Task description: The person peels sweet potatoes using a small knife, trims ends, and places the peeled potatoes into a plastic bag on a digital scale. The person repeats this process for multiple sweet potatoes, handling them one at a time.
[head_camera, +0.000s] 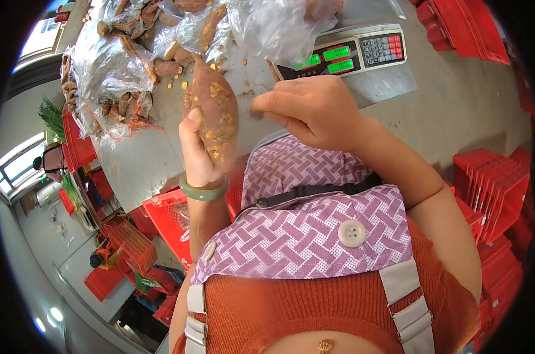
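Observation:
My left hand, with a green bangle at the wrist, grips a large sweet potato. The tuber points away from me, and its reddish skin has rough, yellow-orange trimmed patches. My thumb lies along its left side. To the right, apart from it, my right hand is curled with thumb and forefinger together. Whether it pinches something small is hidden; a dark blur shows below the fingertips. Small orange slices lie scattered on the metal table beyond the sweet potato.
Clear plastic bags of sweet potatoes cover the table's far left. A digital scale with lit green displays stands at the far right, a plastic bag over part of it. Red crates are stacked at right; another red crate stands below my left forearm.

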`<state>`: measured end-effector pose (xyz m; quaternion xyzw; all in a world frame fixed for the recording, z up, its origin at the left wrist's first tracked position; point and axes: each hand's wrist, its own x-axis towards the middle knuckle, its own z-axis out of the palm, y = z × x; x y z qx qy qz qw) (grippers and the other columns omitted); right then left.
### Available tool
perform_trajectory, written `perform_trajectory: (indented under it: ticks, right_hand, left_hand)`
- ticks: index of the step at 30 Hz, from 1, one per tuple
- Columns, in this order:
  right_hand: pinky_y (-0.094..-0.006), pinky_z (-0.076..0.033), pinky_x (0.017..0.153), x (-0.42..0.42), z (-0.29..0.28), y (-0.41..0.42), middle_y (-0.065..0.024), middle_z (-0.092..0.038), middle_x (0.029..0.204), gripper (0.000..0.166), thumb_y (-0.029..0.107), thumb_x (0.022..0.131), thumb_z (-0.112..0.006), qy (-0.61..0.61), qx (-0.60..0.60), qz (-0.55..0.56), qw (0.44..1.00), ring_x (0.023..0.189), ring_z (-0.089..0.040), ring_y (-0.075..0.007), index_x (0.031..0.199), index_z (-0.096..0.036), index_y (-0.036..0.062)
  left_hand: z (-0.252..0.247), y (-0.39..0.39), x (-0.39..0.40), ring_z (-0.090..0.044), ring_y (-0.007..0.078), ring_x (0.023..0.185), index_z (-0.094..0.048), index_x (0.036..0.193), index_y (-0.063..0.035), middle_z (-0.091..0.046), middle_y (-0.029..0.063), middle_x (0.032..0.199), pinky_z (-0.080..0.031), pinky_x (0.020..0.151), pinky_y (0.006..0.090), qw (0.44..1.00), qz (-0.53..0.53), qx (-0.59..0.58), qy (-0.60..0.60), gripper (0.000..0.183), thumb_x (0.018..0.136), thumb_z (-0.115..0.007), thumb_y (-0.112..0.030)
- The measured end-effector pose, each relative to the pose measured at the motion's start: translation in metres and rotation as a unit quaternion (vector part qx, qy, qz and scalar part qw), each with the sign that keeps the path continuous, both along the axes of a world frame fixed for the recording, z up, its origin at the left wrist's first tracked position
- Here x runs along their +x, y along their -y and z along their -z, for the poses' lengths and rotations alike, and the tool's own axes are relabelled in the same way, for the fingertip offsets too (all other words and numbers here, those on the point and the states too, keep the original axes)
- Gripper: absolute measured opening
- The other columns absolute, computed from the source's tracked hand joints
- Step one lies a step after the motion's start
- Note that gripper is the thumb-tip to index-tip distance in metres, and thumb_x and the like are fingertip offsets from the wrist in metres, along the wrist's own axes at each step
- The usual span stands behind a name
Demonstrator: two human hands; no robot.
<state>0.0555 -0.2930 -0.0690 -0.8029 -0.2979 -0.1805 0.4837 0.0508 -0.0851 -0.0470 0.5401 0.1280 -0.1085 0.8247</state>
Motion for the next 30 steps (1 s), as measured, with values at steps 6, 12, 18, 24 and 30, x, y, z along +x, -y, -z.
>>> perform_trajectory:
  ticks: [6, 12, 18, 24, 30]
  right_hand:
    - [-0.0351, -0.044, 0.052, -0.001, 0.003, -0.004, -0.0046, -0.057, 0.069, 0.014, 0.011, 0.081, -0.064, -0.009, 0.006, 0.006, 1.0, 0.06, -0.058, -0.0258, 0.095, -0.063, 0.0115]
    - [-0.0355, -0.046, 0.055, -0.002, 0.005, -0.005, -0.0063, -0.061, 0.074, 0.015, 0.011, 0.081, -0.064, -0.048, 0.008, -0.031, 0.998, 0.064, -0.061, -0.0273, 0.096, -0.063, 0.0108]
    - [-0.0366, -0.049, 0.06, -0.004, 0.01, -0.005, -0.0108, -0.063, 0.077, 0.014, 0.012, 0.083, -0.063, -0.093, 0.017, -0.074, 0.993, 0.07, -0.062, -0.0304, 0.096, -0.065, 0.0086]
    - [-0.033, -0.047, 0.062, -0.005, 0.016, -0.002, -0.0131, -0.062, 0.076, 0.015, 0.011, 0.087, -0.059, -0.22, 0.048, -0.139, 0.964, 0.067, -0.061, -0.0264, 0.099, -0.064, 0.0043]
    - [-0.0292, -0.044, 0.064, -0.002, 0.014, 0.004, -0.0107, -0.061, 0.073, 0.018, 0.015, 0.09, -0.054, -0.375, 0.114, -0.24, 0.888, 0.065, -0.057, -0.017, 0.1, -0.062, 0.0018]
  left_hand:
    - [0.003, 0.001, 0.0, -0.061, 0.0232, 0.1, -0.051, 0.123, -0.0008, -0.061, 0.0112, 0.114, -0.05, 0.086, 0.0405, 1.0, -0.012, -0.001, -0.003, 0.052, 0.089, -0.048, -0.04]
    - [0.007, -0.002, -0.001, -0.061, 0.0242, 0.098, -0.052, 0.12, 0.0, -0.062, 0.0114, 0.112, -0.05, 0.085, 0.0396, 0.999, -0.036, 0.011, -0.01, 0.05, 0.089, -0.048, -0.039]
    - [0.004, 0.006, -0.009, -0.061, 0.0245, 0.099, -0.052, 0.121, 0.0007, -0.062, 0.0115, 0.112, -0.048, 0.088, 0.0391, 0.997, -0.061, 0.002, -0.054, 0.053, 0.089, -0.048, -0.041]
    - [0.007, -0.005, -0.014, -0.051, 0.0248, 0.111, -0.043, 0.131, -0.0023, -0.052, 0.0116, 0.123, -0.041, 0.093, 0.0371, 0.998, 0.04, 0.01, -0.051, 0.061, 0.084, -0.052, -0.04]
    - [0.014, -0.015, -0.016, -0.053, 0.0235, 0.105, -0.044, 0.128, 0.0011, -0.054, 0.012, 0.118, -0.043, 0.089, 0.035, 0.993, 0.103, 0.018, -0.053, 0.064, 0.083, -0.054, -0.044]
